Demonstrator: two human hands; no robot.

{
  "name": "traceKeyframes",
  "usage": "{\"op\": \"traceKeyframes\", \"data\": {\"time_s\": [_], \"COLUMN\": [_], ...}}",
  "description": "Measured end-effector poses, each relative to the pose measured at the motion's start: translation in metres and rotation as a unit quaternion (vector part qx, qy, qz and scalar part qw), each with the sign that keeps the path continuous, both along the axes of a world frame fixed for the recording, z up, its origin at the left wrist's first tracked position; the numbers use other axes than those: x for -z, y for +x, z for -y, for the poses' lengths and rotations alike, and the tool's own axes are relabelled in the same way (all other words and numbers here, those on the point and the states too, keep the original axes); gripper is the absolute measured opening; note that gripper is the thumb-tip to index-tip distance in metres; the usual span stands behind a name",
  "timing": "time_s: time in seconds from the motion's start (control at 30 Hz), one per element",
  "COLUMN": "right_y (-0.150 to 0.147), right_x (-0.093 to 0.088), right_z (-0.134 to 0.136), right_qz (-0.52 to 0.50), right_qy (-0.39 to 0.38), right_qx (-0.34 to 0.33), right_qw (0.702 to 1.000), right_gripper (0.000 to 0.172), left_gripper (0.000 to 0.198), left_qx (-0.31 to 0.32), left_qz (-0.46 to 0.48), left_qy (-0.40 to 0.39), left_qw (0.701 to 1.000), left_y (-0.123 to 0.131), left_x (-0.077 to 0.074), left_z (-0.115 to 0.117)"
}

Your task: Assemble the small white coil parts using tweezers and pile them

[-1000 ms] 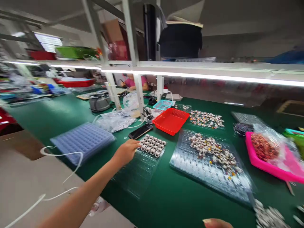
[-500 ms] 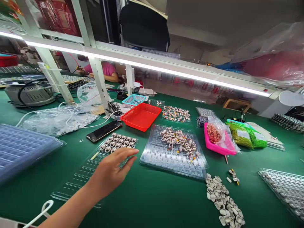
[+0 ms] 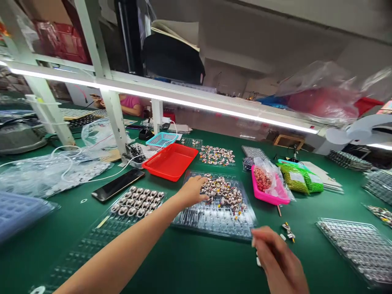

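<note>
My left hand (image 3: 192,192) reaches over the clear plastic tray (image 3: 202,222), its fingers and thumb apart at the left edge of a heap of small ring-shaped pieces (image 3: 225,191). They are whitish with bits of yellow and red. Somewhat blurred, my right hand (image 3: 280,259) is at the lower right, thumb and forefinger pinched together. Whatever lies between those fingertips cannot be made out. It covers most of the pile of small whitish pieces (image 3: 259,261). Left of the tray, a second clear tray (image 3: 76,249) carries rows of silvery rings (image 3: 139,201).
A phone (image 3: 118,184), a red basket (image 3: 171,161) and a blue basket (image 3: 162,139) stand beyond the trays. To the right are a pink basket (image 3: 272,198), green bags (image 3: 298,177) and a filled tray (image 3: 352,245). A lit shelf rail (image 3: 199,107) crosses above.
My left hand has moved right and away from me, from the tray of silvery rings to the heap. My right hand has come into view over the whitish pieces. The view has shifted.
</note>
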State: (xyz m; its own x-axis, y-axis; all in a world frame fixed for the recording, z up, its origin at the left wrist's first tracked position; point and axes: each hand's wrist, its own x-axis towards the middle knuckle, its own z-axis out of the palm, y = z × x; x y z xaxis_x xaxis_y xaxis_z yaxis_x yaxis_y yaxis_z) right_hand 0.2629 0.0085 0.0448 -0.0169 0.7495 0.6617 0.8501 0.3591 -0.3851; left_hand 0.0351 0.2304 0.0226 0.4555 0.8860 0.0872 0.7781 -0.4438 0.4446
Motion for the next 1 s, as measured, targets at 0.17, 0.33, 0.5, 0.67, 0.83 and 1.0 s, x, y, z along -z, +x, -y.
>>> {"op": "traceKeyframes", "data": {"time_s": [0.17, 0.33, 0.5, 0.67, 0.83, 1.0], "right_y": [-0.006, -0.025, -0.019, -0.021, -0.023, -0.023], "right_x": [-0.004, 0.006, 0.012, 0.019, 0.023, 0.03], "right_z": [-0.1, -0.192, -0.244, -0.254, -0.251, -0.25], "right_qz": [-0.011, 0.064, 0.108, 0.126, 0.118, 0.07], "right_qy": [-0.278, -0.382, -0.458, -0.461, -0.437, -0.414], "right_qx": [0.006, 0.05, 0.04, 0.001, -0.023, -0.029], "right_qw": [0.961, 0.921, 0.881, 0.878, 0.891, 0.907], "right_gripper": [0.031, 0.084, 0.122, 0.116, 0.091, 0.065], "left_gripper": [0.115, 0.112, 0.093, 0.08, 0.064, 0.056], "left_qx": [-0.009, 0.002, 0.031, 0.075, 0.094, 0.084], "left_qz": [-0.049, -0.061, -0.029, 0.022, 0.071, 0.107], "left_qy": [-0.054, -0.071, -0.055, -0.049, -0.035, -0.034], "left_qw": [0.997, 0.996, 0.998, 0.996, 0.992, 0.99], "left_y": [0.014, 0.016, 0.002, 0.008, 0.024, 0.034], "left_x": [0.01, 0.011, 0.014, 0.024, 0.031, 0.031], "left_z": [-0.033, -0.046, -0.058, -0.061, -0.06, -0.057]}}
